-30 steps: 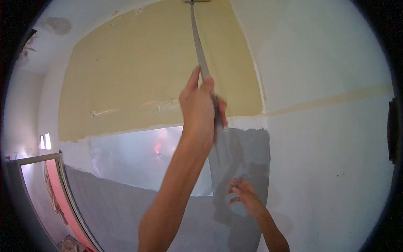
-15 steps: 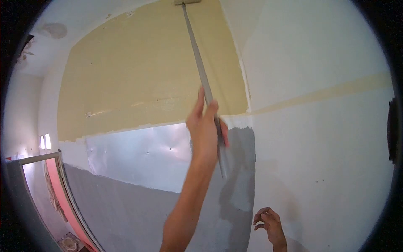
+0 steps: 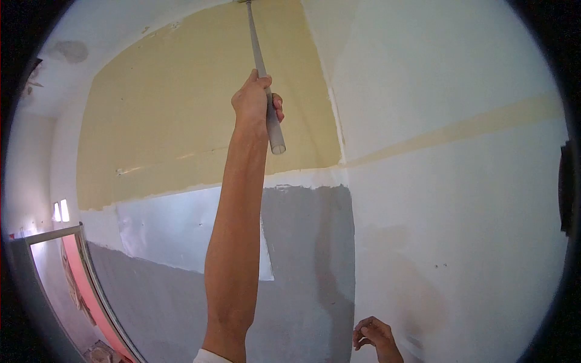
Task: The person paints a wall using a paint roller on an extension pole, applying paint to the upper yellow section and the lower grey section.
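Observation:
High in the view, my left hand [image 3: 253,101] is wrapped round a long grey pole [image 3: 257,51], near its lower end. At the top edge of the view the pole meets a flat head [image 3: 243,1], only partly seen, by the upper edge of the yellow wall area [image 3: 181,97]. Low on the right, my right hand [image 3: 373,333] hangs with curled, separated fingers and holds nothing; it is beside the edge where the grey wall area [image 3: 290,242] meets the white wall.
A shiny metal-like panel [image 3: 169,227] lies between the yellow and grey areas. The white wall [image 3: 472,212] on the right carries a pale yellow band [image 3: 454,130]. At the lower left are a door frame [image 3: 54,233] and a pink strip [image 3: 91,290].
My left hand has moved up and to the left with the pole, its arm now stretched out. The pole's lower end has risen. My right hand sits slightly lower and further left.

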`<state>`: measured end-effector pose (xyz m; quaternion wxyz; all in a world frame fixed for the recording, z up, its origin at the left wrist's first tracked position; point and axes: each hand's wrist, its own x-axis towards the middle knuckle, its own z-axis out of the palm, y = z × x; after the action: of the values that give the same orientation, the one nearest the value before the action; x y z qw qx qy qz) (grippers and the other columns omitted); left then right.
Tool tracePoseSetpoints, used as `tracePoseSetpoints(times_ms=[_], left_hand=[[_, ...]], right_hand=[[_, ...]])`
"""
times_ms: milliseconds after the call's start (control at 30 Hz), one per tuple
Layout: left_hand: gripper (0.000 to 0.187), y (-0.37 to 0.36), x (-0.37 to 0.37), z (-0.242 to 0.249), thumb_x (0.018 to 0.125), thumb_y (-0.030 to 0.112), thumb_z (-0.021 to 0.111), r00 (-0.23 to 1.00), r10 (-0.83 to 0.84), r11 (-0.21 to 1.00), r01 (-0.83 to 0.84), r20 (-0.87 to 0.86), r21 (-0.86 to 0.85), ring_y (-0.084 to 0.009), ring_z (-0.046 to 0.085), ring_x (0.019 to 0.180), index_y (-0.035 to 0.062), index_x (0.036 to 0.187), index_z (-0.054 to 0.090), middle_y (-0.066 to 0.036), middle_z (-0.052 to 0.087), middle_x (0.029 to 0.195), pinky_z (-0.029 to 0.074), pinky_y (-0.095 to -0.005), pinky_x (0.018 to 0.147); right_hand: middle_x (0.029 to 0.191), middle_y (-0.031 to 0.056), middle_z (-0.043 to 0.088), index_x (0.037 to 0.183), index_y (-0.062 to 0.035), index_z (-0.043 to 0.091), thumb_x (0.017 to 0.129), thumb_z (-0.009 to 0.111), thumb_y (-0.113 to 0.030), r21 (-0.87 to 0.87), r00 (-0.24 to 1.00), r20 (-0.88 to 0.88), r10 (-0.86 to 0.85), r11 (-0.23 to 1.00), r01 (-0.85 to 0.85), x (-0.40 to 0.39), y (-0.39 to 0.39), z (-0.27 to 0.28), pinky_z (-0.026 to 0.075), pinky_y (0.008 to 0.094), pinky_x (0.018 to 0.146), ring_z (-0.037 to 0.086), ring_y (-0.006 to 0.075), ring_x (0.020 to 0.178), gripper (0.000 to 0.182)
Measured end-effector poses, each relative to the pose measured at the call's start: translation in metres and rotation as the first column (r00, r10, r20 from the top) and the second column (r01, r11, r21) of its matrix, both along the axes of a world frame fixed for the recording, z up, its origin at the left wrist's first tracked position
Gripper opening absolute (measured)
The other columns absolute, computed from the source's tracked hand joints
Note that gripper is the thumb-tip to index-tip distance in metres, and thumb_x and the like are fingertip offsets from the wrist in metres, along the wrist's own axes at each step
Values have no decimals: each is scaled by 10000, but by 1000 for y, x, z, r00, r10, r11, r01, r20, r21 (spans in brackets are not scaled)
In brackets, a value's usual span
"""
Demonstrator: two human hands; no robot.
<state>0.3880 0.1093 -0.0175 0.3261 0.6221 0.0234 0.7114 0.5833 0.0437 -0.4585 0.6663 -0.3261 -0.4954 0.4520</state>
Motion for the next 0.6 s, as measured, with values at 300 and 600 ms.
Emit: tracePoseSetpoints(times_ms=[300, 600], left_hand=[[571, -43, 9, -105, 861, 118, 507, 998, 43, 999, -43, 54, 10, -129, 412, 352, 16, 1390, 317, -22, 416, 455, 343, -280, 308], [559, -25, 2, 26, 854, 120, 502, 999, 43, 999, -44, 20, 29, -145, 443, 375, 52, 1386, 344, -43, 449, 501, 390, -310, 363]], right_hand=[[761, 37, 586, 909, -53, 578, 897, 533, -342, 66, 998, 65, -8, 998, 4, -6, -16, -10, 473, 274, 594, 565, 138, 666, 293], [758, 45, 592, 899, -45, 589, 899, 520, -354, 90, 997, 54, -53, 995, 48, -5, -38, -14, 475, 277, 585, 569, 143, 662, 317]])
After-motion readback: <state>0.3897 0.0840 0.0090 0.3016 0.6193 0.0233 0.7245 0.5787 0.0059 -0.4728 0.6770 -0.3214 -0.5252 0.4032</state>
